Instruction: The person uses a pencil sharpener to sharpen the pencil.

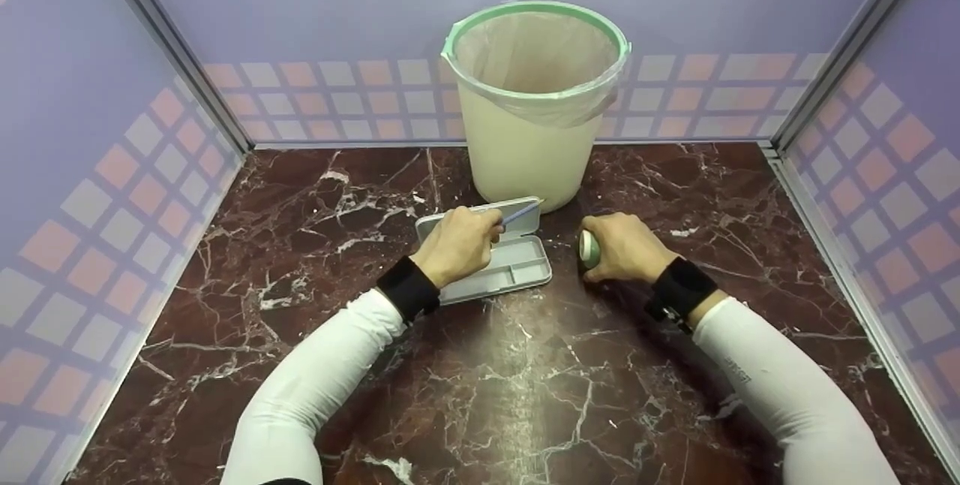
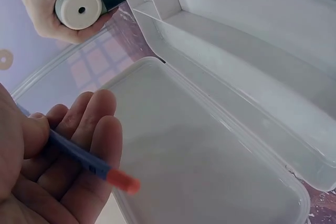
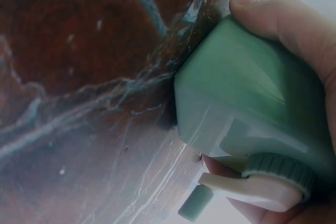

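- Left hand (image 1: 459, 245) pinches the pencil (image 1: 519, 213) over the open case (image 1: 525, 249), leaving its tip free.
- Right hand (image 1: 624, 246) grips the green sharpener (image 1: 590, 248), seemingly steadying it against the bench (image 1: 480, 402), hole (image 2: 81, 10) toward the left.

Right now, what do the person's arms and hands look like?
White sleeves on both arms, the right with small dark lettering, too small to read. Black bands round both wrists. Left hand and right hand ungloved.
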A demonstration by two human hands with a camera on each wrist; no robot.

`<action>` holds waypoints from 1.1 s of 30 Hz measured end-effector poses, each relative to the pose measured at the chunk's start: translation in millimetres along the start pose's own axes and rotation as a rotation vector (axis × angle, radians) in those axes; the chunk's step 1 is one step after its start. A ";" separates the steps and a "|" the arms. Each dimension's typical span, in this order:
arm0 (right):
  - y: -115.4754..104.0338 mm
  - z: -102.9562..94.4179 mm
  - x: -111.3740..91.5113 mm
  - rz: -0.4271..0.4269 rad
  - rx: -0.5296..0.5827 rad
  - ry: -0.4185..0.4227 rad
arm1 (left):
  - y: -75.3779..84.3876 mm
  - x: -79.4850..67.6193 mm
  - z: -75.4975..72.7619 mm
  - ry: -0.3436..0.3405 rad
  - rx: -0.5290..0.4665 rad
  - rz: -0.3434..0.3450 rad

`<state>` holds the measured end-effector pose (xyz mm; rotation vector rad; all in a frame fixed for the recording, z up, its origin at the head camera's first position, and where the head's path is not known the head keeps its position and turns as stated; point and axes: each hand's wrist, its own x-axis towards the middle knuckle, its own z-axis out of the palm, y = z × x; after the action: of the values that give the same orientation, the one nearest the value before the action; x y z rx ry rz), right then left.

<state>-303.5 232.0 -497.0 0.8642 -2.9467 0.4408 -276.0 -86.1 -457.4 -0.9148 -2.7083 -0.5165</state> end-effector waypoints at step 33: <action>-1.0 -2.3 -0.7 -0.007 0.008 -0.001 | -8.3 -9.1 -6.4 -0.053 0.038 -0.057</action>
<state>-302.5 232.2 -494.6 0.8750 -2.9445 0.4515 -273.5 -99.6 -456.7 -0.8559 -2.7891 -0.4564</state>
